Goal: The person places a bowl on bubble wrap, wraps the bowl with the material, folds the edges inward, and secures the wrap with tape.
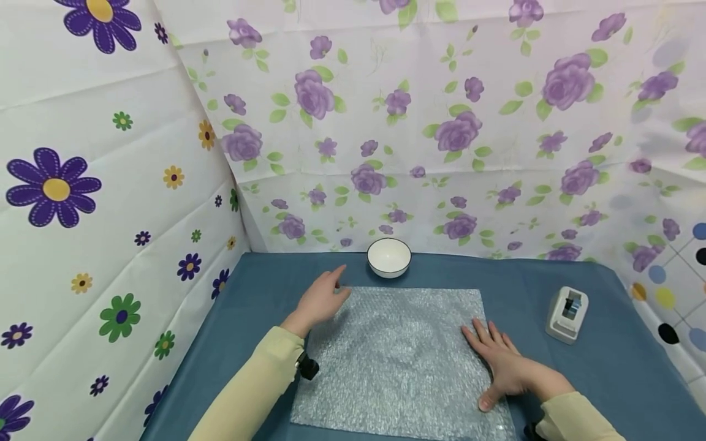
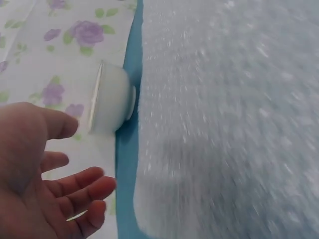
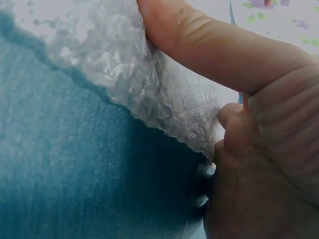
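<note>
A sheet of clear bubble wrap point(image 1: 408, 361) lies flat on the blue cloth. My left hand point(image 1: 322, 298) hovers over its far left corner, fingers loosely extended and nothing in them. In the left wrist view, that hand point(image 2: 30, 164) is close to a white bowl point(image 2: 110, 99) without touching it. The bowl point(image 1: 388, 257) has a dark rim and stands upright just beyond the sheet's far edge. With fingers spread, my right hand point(image 1: 507, 364) rests on the sheet's right edge. In the right wrist view, its thumb point(image 3: 214, 45) lies against the bubble wrap point(image 3: 114, 64).
To the right of the sheet stands a white tape dispenser point(image 1: 567, 315). The blue tablecloth point(image 1: 265, 288) reaches back to a flowered curtain point(image 1: 369, 153). Another patterned curtain point(image 1: 127, 245) borders the table on the left.
</note>
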Demonstrator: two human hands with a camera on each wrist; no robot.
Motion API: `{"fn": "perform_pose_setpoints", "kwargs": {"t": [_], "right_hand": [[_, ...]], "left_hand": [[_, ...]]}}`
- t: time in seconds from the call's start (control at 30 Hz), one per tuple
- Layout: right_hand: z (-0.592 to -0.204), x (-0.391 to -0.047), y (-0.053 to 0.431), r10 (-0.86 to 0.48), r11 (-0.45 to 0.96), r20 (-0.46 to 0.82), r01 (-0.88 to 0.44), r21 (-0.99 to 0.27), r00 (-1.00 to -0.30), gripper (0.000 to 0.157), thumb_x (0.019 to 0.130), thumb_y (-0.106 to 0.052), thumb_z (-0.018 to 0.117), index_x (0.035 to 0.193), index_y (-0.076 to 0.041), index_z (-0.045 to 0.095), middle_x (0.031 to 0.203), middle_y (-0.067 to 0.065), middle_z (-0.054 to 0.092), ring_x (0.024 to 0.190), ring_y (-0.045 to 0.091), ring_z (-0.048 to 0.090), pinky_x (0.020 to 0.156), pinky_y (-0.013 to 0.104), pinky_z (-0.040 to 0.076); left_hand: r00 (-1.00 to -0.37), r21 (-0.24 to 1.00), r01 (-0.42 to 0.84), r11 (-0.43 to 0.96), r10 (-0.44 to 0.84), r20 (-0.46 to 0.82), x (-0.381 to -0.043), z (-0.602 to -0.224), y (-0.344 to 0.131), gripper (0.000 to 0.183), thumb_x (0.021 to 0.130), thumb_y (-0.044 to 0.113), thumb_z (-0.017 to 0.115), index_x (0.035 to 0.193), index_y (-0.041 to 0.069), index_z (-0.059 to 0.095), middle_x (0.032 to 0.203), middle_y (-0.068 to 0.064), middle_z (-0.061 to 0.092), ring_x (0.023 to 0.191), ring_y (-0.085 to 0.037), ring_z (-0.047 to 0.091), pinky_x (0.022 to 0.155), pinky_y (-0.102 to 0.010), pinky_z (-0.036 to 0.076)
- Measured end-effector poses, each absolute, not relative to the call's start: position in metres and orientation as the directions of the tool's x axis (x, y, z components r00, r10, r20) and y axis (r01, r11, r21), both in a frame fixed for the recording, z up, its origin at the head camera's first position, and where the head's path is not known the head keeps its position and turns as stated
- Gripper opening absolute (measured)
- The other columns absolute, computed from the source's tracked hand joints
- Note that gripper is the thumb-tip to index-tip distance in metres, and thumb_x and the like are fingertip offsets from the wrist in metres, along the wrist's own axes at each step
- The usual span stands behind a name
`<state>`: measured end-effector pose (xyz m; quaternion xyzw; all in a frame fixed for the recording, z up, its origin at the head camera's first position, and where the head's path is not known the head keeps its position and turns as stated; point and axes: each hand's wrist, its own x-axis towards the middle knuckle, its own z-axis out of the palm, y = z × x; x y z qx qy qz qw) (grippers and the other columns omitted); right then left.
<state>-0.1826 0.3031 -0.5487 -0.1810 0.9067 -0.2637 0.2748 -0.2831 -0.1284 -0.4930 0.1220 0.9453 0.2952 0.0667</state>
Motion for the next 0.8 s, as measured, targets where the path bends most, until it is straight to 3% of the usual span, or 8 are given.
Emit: {"fn": "perform_pose_setpoints", "kwargs": {"t": [0.17,0.3,0.37,0.43,0.57,0.7,0.8], "right_hand": [[-0.552,-0.18,0.304,-0.48,0.78,-0.397,-0.174,-0.602,-0.782,0.152,0.061,-0.053,0.101,0.173,-0.007,0.009,0.173,0.032,-0.016,0.153,0.062,-0.018,0.116,0.081,-0.008],[-0.553,-0.182,0.307,-0.511,0.745,-0.377,-0.179,-0.642,-0.773,0.151,0.063,-0.055,0.099,0.173,-0.009,0.007,0.172,0.031,-0.019,0.151,0.062,-0.023,0.114,0.081,-0.014],[-0.551,-0.182,0.307,-0.517,0.736,-0.365,-0.184,-0.652,-0.774,0.152,0.063,-0.055,0.099,0.173,-0.009,0.007,0.172,0.031,-0.019,0.151,0.062,-0.023,0.114,0.081,-0.015],[-0.548,-0.182,0.308,-0.512,0.739,-0.36,-0.186,-0.648,-0.78,0.152,0.063,-0.053,0.1,0.173,-0.009,0.006,0.172,0.031,-0.019,0.151,0.062,-0.023,0.114,0.081,-0.014],[-0.546,-0.182,0.307,-0.487,0.773,-0.365,-0.197,-0.603,-0.793,0.152,0.062,-0.052,0.101,0.173,-0.006,0.008,0.173,0.03,-0.016,0.153,0.061,-0.02,0.117,0.08,-0.008],[-0.548,-0.181,0.304,-0.476,0.787,-0.378,-0.192,-0.586,-0.794,0.153,0.061,-0.054,0.1,0.173,-0.006,0.009,0.173,0.031,-0.015,0.154,0.061,-0.018,0.117,0.079,-0.007],[-0.551,-0.179,0.303,-0.473,0.785,-0.384,-0.181,-0.593,-0.793,0.152,0.06,-0.055,0.1,0.173,-0.007,0.009,0.174,0.03,-0.015,0.154,0.06,-0.018,0.117,0.079,-0.008]], "left_hand": [[-0.974,0.622,0.114,0.775,0.211,-0.086,-0.307,-0.498,-0.104,0.064,0.111,0.031,0.058,0.168,0.011,0.036,0.086,-0.009,0.062,0.066,-0.021,0.051,0.06,-0.04,0.041],[-0.98,0.741,-0.043,0.67,0.116,-0.162,-0.322,-0.499,-0.088,0.063,0.113,0.036,0.055,0.169,0.014,0.035,0.113,-0.016,0.071,0.087,-0.029,0.066,0.076,-0.048,0.054],[-0.976,0.81,-0.121,0.574,0.082,-0.204,-0.328,-0.497,-0.079,0.064,0.113,0.037,0.053,0.169,0.013,0.034,0.126,-0.02,0.068,0.101,-0.035,0.068,0.09,-0.052,0.055],[-0.969,0.859,-0.187,0.476,0.054,-0.241,-0.333,-0.494,-0.071,0.066,0.113,0.038,0.053,0.17,0.012,0.032,0.131,-0.022,0.067,0.103,-0.037,0.068,0.095,-0.053,0.054],[-0.957,0.889,-0.269,0.37,-0.001,-0.29,-0.338,-0.491,-0.06,0.066,0.113,0.037,0.052,0.17,0.012,0.03,0.121,-0.023,0.07,0.08,-0.033,0.065,0.083,-0.05,0.051],[-0.95,0.884,-0.304,0.354,-0.044,-0.309,-0.339,-0.497,-0.055,0.065,0.113,0.036,0.051,0.17,0.011,0.031,0.117,-0.022,0.071,0.073,-0.026,0.064,0.074,-0.045,0.047],[-0.944,0.883,-0.323,0.341,-0.043,-0.328,-0.339,-0.503,-0.056,0.065,0.113,0.036,0.051,0.17,0.01,0.031,0.114,-0.021,0.072,0.07,-0.024,0.064,0.074,-0.043,0.047]]}}
